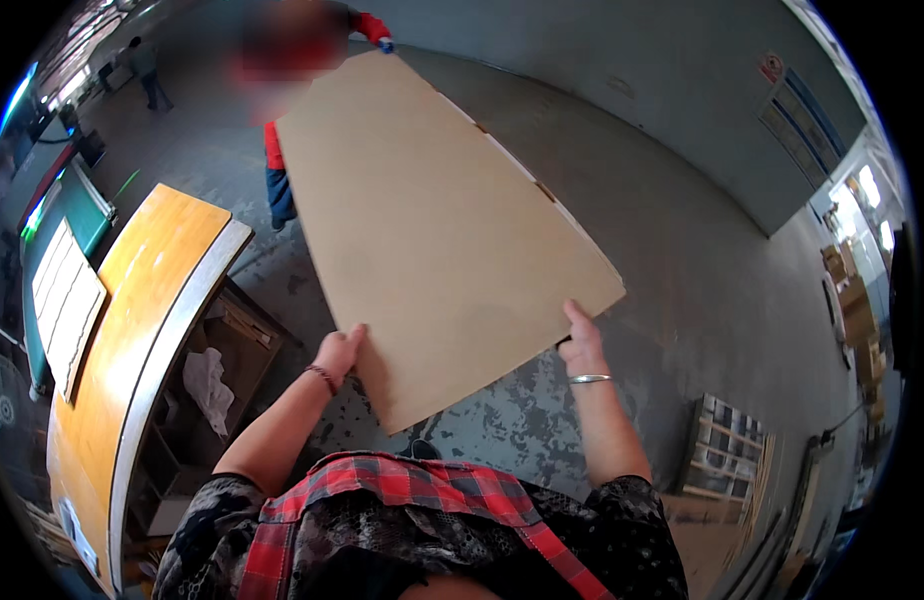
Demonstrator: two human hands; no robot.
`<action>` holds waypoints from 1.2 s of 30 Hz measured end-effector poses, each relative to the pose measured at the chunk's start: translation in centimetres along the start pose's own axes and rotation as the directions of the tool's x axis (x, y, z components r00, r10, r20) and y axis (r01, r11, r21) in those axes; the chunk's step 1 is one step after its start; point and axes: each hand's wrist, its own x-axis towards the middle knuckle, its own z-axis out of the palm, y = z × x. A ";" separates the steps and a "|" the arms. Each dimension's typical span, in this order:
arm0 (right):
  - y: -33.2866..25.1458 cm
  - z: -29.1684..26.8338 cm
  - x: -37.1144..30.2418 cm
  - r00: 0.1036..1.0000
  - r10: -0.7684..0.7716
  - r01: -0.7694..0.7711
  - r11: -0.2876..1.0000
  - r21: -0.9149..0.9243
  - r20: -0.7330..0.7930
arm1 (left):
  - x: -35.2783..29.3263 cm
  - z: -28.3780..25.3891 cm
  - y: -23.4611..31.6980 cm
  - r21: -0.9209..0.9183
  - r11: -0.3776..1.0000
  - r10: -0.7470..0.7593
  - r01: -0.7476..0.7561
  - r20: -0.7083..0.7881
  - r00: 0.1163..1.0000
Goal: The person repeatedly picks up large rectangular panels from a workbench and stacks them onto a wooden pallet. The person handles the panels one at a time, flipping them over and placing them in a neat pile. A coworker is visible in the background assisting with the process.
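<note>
A large tan cardboard sheet [432, 220], or a flat stack of such sheets, stretches away in front of me, held up off the floor. My left hand [340, 352] grips its left edge near the close corner, thumb on top and fingers hidden beneath. On the near edge toward the right, my right hand [581, 340] is closed with the thumb lying over the top. At the far end a co-worker in red sleeves [369, 25] has a hand [386, 45] at the sheet's far corner. White and brown layers show along the sheet's right edge.
To the left stands a wooden-topped table [162, 270] with a metal edge and shelves beneath, where a white cloth [210, 388] hangs. A pale panel [67, 300] lies beyond it. Wooden pallets [724, 448] sit at lower right, cardboard boxes [857, 310] farther right. A grey wall [672, 110] rises behind.
</note>
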 end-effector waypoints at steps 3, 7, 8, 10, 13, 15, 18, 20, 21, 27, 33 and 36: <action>-1.6 -3.0 4.2 0.999 -0.014 0.016 0.998 -0.060 0.034 | 2.6 4.0 2.4 0.427 0.894 0.132 -0.135 0.035 0.991; -4.8 -6.3 5.3 0.945 0.263 -0.321 0.627 -0.710 -0.195 | 4.2 5.5 2.8 0.567 0.813 0.150 -0.135 0.022 0.989; -6.5 -6.7 5.4 0.915 0.328 -0.339 0.313 -0.887 -0.234 | 4.3 5.6 2.7 0.517 0.846 0.125 -0.127 0.039 0.991; -10.8 -6.8 6.9 0.962 0.191 -0.162 -0.184 -0.969 -0.197 | 3.7 6.3 2.2 0.253 0.954 0.154 -0.164 0.059 0.986; -14.7 -5.7 11.4 0.846 -0.509 -0.074 -0.405 -0.912 0.158 | 2.0 9.0 1.0 -0.371 0.924 0.141 -0.093 0.105 0.985; -13.6 -4.4 15.3 0.890 -0.400 0.060 -0.376 -0.925 0.221 | 1.7 11.1 0.3 -0.625 0.773 0.024 0.111 0.203 0.979; -10.6 -3.9 19.7 0.883 -0.432 -0.001 -0.394 -0.919 0.184 | 3.0 13.3 -0.8 -0.669 0.738 -0.009 0.081 0.110 0.994; -10.1 -4.2 21.1 0.893 -0.417 -0.027 -0.424 -0.905 0.168 | 4.3 13.7 -1.3 -0.628 0.778 0.013 0.023 0.053 0.999; -10.5 -4.5 21.2 0.919 -0.348 0.011 -0.450 -0.893 0.186 | 4.6 14.0 -1.6 -0.608 0.794 0.030 0.013 0.060 0.998; -18.1 1.0 15.5 0.915 -0.258 0.178 -0.430 -0.885 0.310 | 3.2 12.1 -1.1 -0.517 0.835 0.146 -0.188 -0.121 0.982; -17.2 12.2 3.8 0.883 -0.027 0.468 0.122 -0.875 0.468 | -2.4 0.5 -2.6 -0.581 0.810 -0.141 0.076 -0.068 0.988; -10.2 15.1 -0.4 0.750 -0.114 0.636 -0.144 -0.758 0.651 | -4.7 -7.5 -7.4 -0.700 0.713 -0.293 0.040 -0.246 0.924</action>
